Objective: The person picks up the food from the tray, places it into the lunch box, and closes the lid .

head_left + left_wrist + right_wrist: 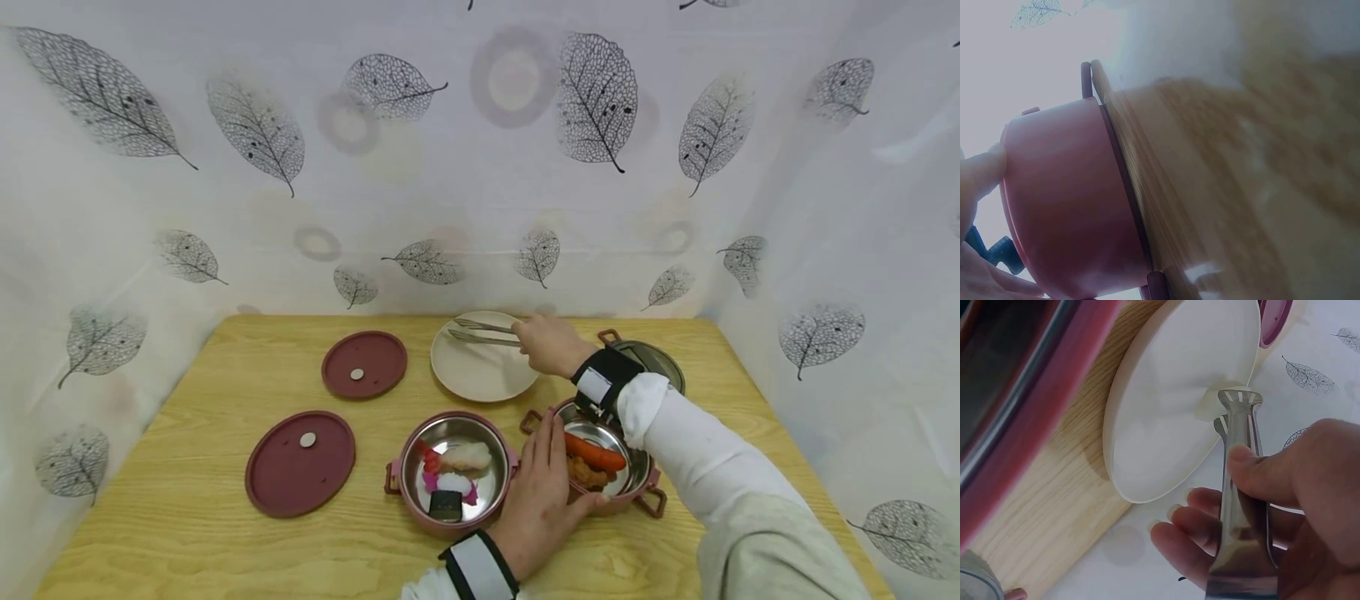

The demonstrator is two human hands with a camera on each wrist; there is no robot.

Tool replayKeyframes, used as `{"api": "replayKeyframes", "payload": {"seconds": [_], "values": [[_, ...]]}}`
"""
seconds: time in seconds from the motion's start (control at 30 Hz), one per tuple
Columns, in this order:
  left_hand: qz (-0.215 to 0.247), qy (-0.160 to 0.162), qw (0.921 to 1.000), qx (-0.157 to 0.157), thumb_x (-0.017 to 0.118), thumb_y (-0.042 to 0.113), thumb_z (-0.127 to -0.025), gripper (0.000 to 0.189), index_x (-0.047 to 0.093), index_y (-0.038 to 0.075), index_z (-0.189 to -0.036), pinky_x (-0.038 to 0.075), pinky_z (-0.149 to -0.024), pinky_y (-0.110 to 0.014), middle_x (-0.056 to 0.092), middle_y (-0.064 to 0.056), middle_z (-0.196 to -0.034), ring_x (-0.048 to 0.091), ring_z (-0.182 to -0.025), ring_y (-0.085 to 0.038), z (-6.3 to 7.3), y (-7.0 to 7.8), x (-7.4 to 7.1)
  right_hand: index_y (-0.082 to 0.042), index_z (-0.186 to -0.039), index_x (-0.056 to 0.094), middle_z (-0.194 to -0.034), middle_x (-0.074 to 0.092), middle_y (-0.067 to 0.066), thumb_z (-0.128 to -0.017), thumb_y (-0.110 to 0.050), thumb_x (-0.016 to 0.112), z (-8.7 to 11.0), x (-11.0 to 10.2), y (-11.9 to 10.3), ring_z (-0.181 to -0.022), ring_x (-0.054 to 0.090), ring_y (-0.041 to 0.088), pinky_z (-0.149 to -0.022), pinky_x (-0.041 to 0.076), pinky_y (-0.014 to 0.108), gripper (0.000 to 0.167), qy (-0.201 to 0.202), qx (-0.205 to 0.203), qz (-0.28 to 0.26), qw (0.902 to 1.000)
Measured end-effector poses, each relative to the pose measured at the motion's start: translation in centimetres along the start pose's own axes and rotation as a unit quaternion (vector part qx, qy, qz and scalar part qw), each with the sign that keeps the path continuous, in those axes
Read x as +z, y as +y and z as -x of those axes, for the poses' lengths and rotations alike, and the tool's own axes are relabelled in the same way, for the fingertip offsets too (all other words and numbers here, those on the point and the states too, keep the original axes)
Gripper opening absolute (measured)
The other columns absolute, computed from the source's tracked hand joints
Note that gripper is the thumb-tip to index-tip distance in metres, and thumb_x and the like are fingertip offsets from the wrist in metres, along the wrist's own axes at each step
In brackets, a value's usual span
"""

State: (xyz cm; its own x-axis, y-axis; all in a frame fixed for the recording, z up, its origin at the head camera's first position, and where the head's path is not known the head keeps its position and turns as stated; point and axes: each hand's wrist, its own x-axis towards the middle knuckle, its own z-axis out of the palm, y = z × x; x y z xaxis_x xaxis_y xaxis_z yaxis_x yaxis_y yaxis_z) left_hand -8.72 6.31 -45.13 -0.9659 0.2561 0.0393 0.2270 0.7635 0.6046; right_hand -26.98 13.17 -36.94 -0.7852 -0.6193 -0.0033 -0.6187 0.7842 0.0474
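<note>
My right hand [553, 343] grips metal tongs [1241, 487], thumb on one arm and fingers around the other. The tongs' ends reach over a cream plate [483, 375], their jaws apart; a pale yellowish patch shows beside the tips in the right wrist view. My left hand [538, 500] rests against the near left side of a pink pot [1075, 200], thumb at the rim and fingers extended along it. Inside that pot lie a red-orange sausage [596, 452] and a brown fried piece [587, 475]. The right forearm partly covers the pot.
Left of my left hand stands another pink pot [393, 477] holding sushi-like pieces [446, 505]. Two maroon lids [300, 475] lie on the wooden table [202, 400] at the left. A dark round item [660, 362] with a handle is behind the right arm.
</note>
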Motion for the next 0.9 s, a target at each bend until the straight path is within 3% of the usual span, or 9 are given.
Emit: {"api": "replayKeyframes", "payload": {"seconds": [0.27, 0.47, 0.57, 0.9], "values": [[-0.001, -0.009, 0.9999, -0.008, 0.069, 0.058, -0.085, 0.105, 0.013, 0.010, -0.160, 0.041, -0.112, -0.048, 0.011, -0.010, -0.167, 0.026, -0.150, -0.031, 0.0, 0.2, -0.1, -0.004, -0.108, 0.068, -0.090, 0.069, 0.012, -0.087, -0.007, 0.072, 1.0, 0.1, 0.9, -0.084, 0.067, 0.030, -0.065, 0.058, 0.040, 0.021, 0.027, -0.009, -0.015, 0.9995], [-0.001, 0.002, 1.0000, -0.003, 0.069, 0.057, -0.085, 0.105, 0.013, 0.010, -0.160, 0.041, -0.112, -0.048, 0.012, -0.009, -0.167, 0.027, -0.149, -0.031, 0.1, 0.1, 0.0, 0.000, -0.127, 0.063, -0.107, 0.072, 0.017, -0.093, -0.008, 0.066, 2.7, -1.0, 2.0, -0.091, 0.071, 0.032, -0.074, 0.059, 0.042, 0.035, 0.024, -0.006, -0.061, 0.9978], [0.002, 0.003, 1.0000, -0.002, 0.069, 0.058, -0.086, 0.104, 0.012, 0.011, -0.160, 0.040, -0.113, -0.048, 0.011, -0.009, -0.167, 0.027, -0.150, -0.030, 0.1, 0.1, 0.0, -0.001, -0.132, 0.061, -0.108, 0.073, 0.018, -0.094, -0.009, 0.064, 3.9, -1.7, 2.6, -0.094, 0.071, 0.033, -0.077, 0.058, 0.045, 0.039, 0.038, -0.001, -0.074, 0.9965], [0.003, -0.001, 1.0000, 0.009, 0.062, 0.063, -0.087, 0.104, 0.011, 0.010, -0.160, 0.042, -0.111, -0.049, 0.011, -0.011, -0.167, 0.026, -0.150, -0.031, 0.3, -0.1, 0.1, -0.003, -0.128, 0.063, -0.110, 0.072, 0.016, -0.095, -0.007, 0.063, 9.1, -4.1, 4.4, -0.089, 0.070, 0.027, -0.075, 0.056, 0.043, 0.033, 0.096, 0.015, -0.113, 0.9889]]}}
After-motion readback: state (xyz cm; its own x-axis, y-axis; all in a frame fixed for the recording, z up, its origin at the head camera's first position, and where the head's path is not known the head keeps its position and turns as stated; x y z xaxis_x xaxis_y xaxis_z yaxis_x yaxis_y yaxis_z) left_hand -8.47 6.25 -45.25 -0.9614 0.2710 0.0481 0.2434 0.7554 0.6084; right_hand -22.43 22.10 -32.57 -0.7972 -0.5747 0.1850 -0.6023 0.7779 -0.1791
